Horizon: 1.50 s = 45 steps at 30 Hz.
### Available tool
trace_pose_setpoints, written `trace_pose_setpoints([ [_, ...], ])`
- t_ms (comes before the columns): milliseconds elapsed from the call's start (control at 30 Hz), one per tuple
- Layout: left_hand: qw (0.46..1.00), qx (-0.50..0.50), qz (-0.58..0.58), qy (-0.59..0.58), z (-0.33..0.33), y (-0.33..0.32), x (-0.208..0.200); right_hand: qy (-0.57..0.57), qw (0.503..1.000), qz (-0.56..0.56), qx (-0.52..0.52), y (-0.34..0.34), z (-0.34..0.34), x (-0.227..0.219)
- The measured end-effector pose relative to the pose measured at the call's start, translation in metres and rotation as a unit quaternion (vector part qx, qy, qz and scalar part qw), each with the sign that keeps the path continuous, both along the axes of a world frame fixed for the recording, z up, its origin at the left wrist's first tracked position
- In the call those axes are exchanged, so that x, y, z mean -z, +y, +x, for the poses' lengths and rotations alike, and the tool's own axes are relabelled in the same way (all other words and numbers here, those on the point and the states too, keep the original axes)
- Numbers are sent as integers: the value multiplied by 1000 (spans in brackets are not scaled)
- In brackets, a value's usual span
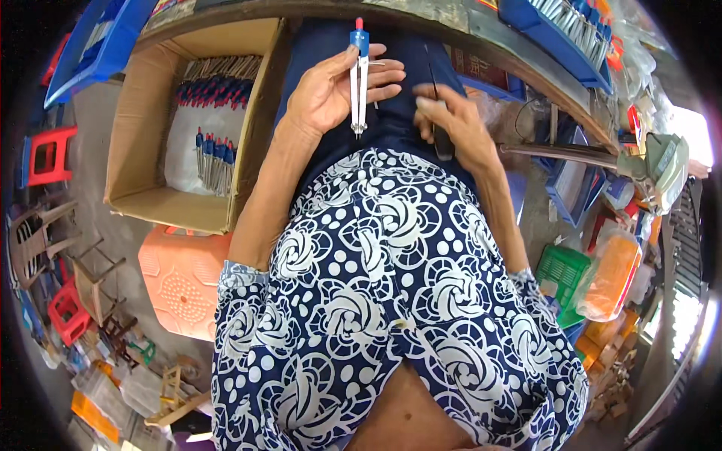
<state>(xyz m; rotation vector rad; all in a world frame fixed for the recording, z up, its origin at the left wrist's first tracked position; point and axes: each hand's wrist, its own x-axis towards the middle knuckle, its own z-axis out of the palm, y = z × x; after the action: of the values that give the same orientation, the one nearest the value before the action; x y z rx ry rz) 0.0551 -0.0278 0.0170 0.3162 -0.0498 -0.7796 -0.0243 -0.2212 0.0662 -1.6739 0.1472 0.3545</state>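
Observation:
A drawing compass [359, 83] with a blue head, a red tip and pale metal legs stands upright in my left hand [325, 90]. My left palm faces up; the thumb presses near the blue head and the other fingers extend behind the legs. To its right, my right hand [459, 124] is closed round a slim tool [444, 146] with a black handle and a thin dark shaft pointing away from me. It looks like a screwdriver, but its tip is hard to make out. Both hands are over my lap, apart from each other.
On my left is an open cardboard box [169, 210] with rows of compasses [216, 92] inside. An orange stool [184, 282] sits below it. Ahead runs a wooden table edge [526, 94], with blue trays [553, 45] on top. A green basket [564, 270] is at the right.

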Motion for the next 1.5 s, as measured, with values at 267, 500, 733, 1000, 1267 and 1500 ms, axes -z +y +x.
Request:
trace_pose_setpoints([
  [267, 998, 9, -57, 29, 1, 0, 20, 19, 999, -15, -25, 5, -15, 6],
  [500, 997, 7, -74, 29, 2, 1, 26, 36, 998, -40, -33, 9, -9, 3],
  [733, 997, 11, -78, 23, 1, 3, 26, 49, 999, -19, -11, 10, -10, 5],
  [1000, 997, 17, -71, 9, -1, 2, 24, 12, 997, 67, 46, 11, -13, -1],
  [1267, 993, 33, -116, 9, 4, 3, 37, -12, 978, -167, -128, 19, -22, -34],
  [1500, 994, 26, -109, 21, 6, 2, 33, -151, 922, -280, -222, 14, -24, -22],
])
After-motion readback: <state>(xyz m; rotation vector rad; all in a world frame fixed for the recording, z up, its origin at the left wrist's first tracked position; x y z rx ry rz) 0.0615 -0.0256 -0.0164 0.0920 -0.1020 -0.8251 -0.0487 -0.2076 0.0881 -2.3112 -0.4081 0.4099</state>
